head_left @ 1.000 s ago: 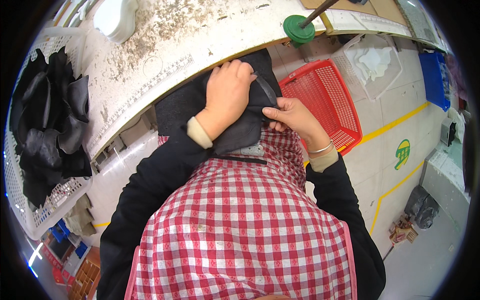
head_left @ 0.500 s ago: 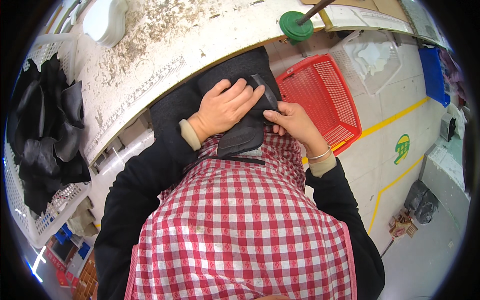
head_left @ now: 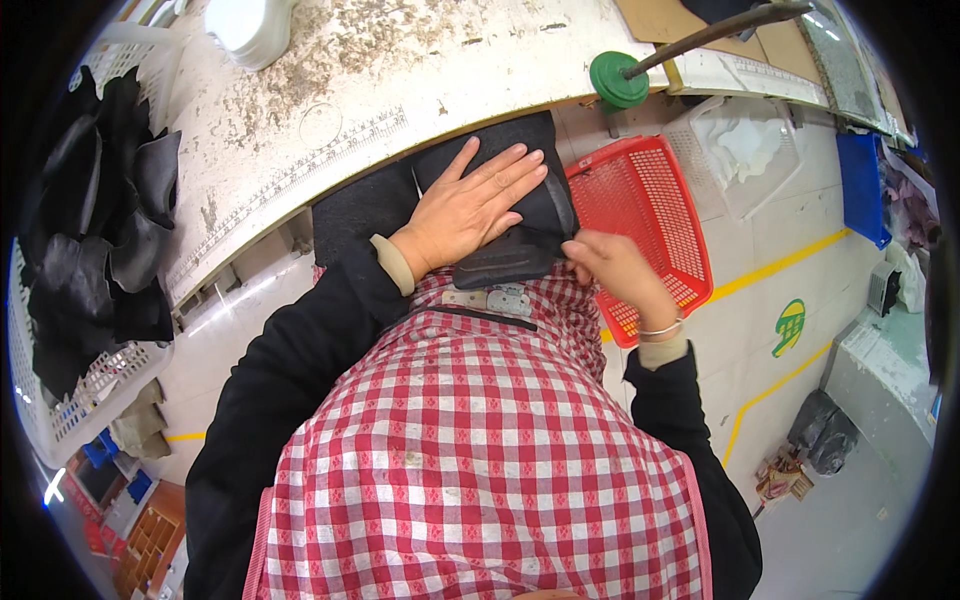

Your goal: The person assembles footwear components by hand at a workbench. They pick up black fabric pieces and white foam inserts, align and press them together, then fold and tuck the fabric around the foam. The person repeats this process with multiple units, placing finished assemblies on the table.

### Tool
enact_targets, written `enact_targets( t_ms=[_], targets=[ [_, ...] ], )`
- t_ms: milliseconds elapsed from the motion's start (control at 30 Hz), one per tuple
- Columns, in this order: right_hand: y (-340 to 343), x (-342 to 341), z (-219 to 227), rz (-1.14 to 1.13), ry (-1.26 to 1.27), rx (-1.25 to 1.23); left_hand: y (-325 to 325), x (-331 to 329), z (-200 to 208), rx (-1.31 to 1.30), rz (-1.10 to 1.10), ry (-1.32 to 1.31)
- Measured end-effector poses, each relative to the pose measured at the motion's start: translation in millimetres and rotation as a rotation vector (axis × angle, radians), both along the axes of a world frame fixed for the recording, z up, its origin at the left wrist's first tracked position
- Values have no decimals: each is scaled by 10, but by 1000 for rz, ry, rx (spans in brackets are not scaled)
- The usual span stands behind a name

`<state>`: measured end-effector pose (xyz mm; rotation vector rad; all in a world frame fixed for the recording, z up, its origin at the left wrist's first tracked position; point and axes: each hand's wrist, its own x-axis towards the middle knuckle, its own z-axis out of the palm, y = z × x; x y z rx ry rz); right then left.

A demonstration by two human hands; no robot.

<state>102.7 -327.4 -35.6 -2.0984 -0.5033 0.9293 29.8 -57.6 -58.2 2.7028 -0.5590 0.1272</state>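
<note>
A black leather-like piece lies across my lap. Its near end is rounded and bears curved lines. My left hand is laid flat over it, fingers stretched out toward the upper right and thumb a little apart. At the piece's right edge, my right hand is closed in a pinch, fingertips on the edge; its fingers are slightly blurred. Dark cloth covers my legs beneath, and below the piece shows my red-and-white checked apron.
A worn white worktable curves just beyond my lap, with white shoe-sole-shaped pieces on it. Black pieces overhang a white basket at left. A red basket and a clear bin stand right. A green disc holds a rod.
My left hand has flattened and stretched its fingers over the black piece. My right hand has moved slightly right and nearer me, staying at its edge. The piece lies more spread out.
</note>
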Motion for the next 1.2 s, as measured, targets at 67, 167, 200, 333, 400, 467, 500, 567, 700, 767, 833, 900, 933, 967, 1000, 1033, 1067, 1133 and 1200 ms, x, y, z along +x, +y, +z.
enact_targets(
  t_ms=[67,167,200,333,400,467,500,567,700,767,833,900,933,967,1000,1033,1067,1133,1200],
  targets=[
    [93,194,237,-49,-347,-98,-15,-26,-16,48,16,-34],
    [544,297,421,-10,-546,447,-86,-120,-95,-62,171,-120],
    [718,254,427,155,-423,560,-126,-155,-135,-90,283,-142],
    [1327,-65,113,545,-643,376,-143,-252,-351,12,433,-94],
    [1289,-138,-47,482,-777,368,-128,-293,-459,-64,464,-89],
    [1213,-151,-202,400,-867,248,-113,-300,-532,-71,510,-124],
    [1166,-122,-271,347,-912,172,-114,-300,-548,-153,558,-117],
    [1093,-76,-385,232,-970,53,-115,-296,-534,-211,601,-98],
    [917,-10,-477,-88,-812,47,-102,-364,-380,-341,581,-67],
    [793,29,-461,-273,-686,153,-60,-444,-306,-461,622,-101],
    [707,47,-418,-179,-610,269,-13,-484,-261,-558,680,-106],
    [699,30,-352,-281,-408,458,-12,-515,-211,-634,686,-59],
    [710,19,-297,-330,-223,414,5,-488,-185,-711,662,-54],
    [738,44,-232,-340,-102,423,1,-471,-139,-837,699,6],
    [776,60,-169,-299,-185,499,-46,-464,-78,-971,680,20],
    [780,89,-79,-238,-397,477,-61,-427,-4,-1013,682,-3],
    [840,85,-2,-252,-341,555,-51,-373,88,-939,681,-69],
    [907,147,196,-112,-203,605,-22,-268,325,-990,628,-122],
    [977,160,381,-166,47,562,69,-191,570,-1037,578,-51]
  ],
)
